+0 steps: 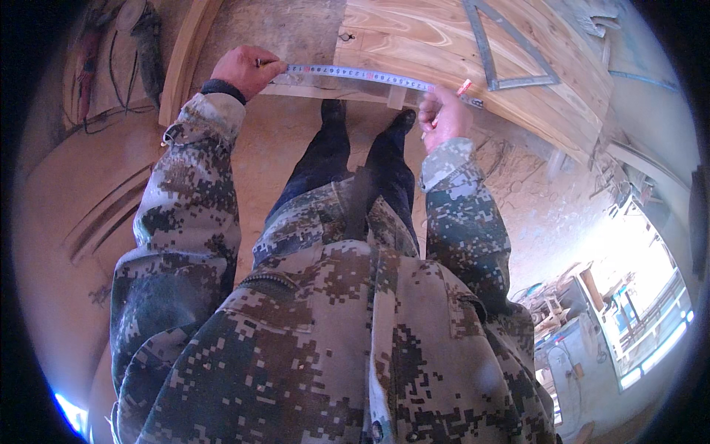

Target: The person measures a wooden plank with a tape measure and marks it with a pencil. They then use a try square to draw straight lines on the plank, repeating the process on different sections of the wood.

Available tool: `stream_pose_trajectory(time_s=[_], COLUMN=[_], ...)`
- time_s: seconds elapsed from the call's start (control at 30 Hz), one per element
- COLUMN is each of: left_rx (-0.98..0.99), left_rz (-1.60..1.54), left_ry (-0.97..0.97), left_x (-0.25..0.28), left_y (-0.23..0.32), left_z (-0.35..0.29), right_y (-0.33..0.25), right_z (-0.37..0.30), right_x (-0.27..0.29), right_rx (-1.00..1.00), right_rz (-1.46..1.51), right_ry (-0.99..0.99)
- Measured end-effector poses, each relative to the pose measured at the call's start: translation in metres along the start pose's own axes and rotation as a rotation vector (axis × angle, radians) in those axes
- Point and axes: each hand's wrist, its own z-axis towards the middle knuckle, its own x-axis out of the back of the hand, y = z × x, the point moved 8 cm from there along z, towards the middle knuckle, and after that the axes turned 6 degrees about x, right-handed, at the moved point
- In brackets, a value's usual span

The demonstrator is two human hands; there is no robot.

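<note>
A tape [347,72] spans the near edge of the counter [277,33], pinched in the left hand [242,72] and right hand [448,118], likely light, springy, best held at both ends.

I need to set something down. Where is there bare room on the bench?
The grey bench top looks bare between the wooden strip and planked panel; the panel too, left of the triangular square. It's crowded at the near edge, where the left hand and right hand hold the measuring tape.
</note>
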Motion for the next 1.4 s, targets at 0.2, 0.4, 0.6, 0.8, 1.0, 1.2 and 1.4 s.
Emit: stream_pose_trajectory(time_s=[0.2, 0.4, 0.6, 0.8, 1.0, 1.2, 1.4], left_rx=[-0.004, -0.033, -0.033, -0.057, -0.025, -0.045, -0.01], left_rz=[-0.021, -0.015, 0.008, 0.019, -0.017, 0.002, 0.012], left_ry=[0.012, 0.021, 0.03, 0.024, 0.0, 0.02, 0.011], left_x=[0.001, 0.001, -0.003, -0.003, -0.006, -0.007, -0.005], left_y=[0.0, 0.003, 0.004, 0.006, 0.005, 0.009, 0.013], left_z=[0.0, 0.001, 0.002, 0.002, 0.001, 0.001, -0.001], right_y=[-0.004, -0.004, -0.005, -0.007, -0.006, -0.007, -0.008], right_z=[-0.003, -0.004, -0.005, -0.008, -0.011, -0.01, -0.011], right_x=[0.0, 0.003, 0.006, 0.008, 0.009, 0.012, 0.013], right_rx=[-0.001, 0.012, 0.028, 0.036, 0.005, 0.004, -0.006], right_rz=[-0.036, -0.05, -0.056, -0.062, -0.05, -0.04, -0.061], right_ry=[-0.016, 0.007, 0.03, 0.039, 0.054, 0.05, 0.053])
